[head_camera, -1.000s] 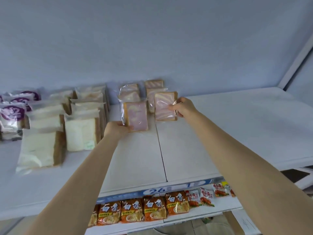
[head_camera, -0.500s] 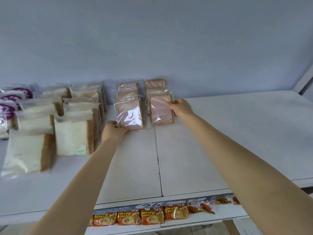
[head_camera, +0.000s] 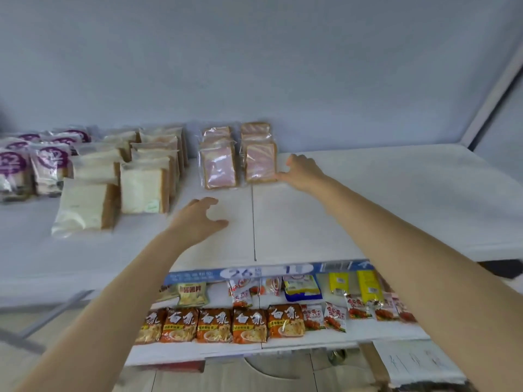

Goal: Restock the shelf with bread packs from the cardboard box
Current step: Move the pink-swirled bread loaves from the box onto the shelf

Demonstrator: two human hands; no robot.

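1. The left hand [head_camera: 198,219] is hovering over a bare front stretch of the shelf [head_camera: 382,199]. Its fingers [head_camera: 210,201] are spread and released, grasping nothing.
2. The right hand [head_camera: 304,171] is reaching further back. Its fingers [head_camera: 294,158] are hanging relaxed and released, also grasping nothing.
3. Its thumb [head_camera: 281,176] is lying at the lower right corner of the front pack [head_camera: 260,162] in the right pink row. Whether it is touching or just beside it, I cannot tell.
4. The pink packs [head_camera: 219,168] are standing upright in two rows side by side near the back wall [head_camera: 254,66]. Each row is running several packs deep.
5. The white packs [head_camera: 141,190] are standing in rows to the left of the pink ones. One of them [head_camera: 85,206] is sitting nearest the shelf's front.
6. The purple packs [head_camera: 51,165] are standing at the far left, beside the white ones.
7. A seam [head_camera: 254,222] is running front to back across the shelf, passing between the two hands.
8. A blue price strip [head_camera: 240,273] is running along the shelf's front edge.
9. On the lower shelf [head_camera: 283,346], orange noodle packs [head_camera: 215,325] are lying in a row. Red snack packs [head_camera: 334,315] are lying to their right, and yellow packs [head_camera: 365,284] are standing behind those.
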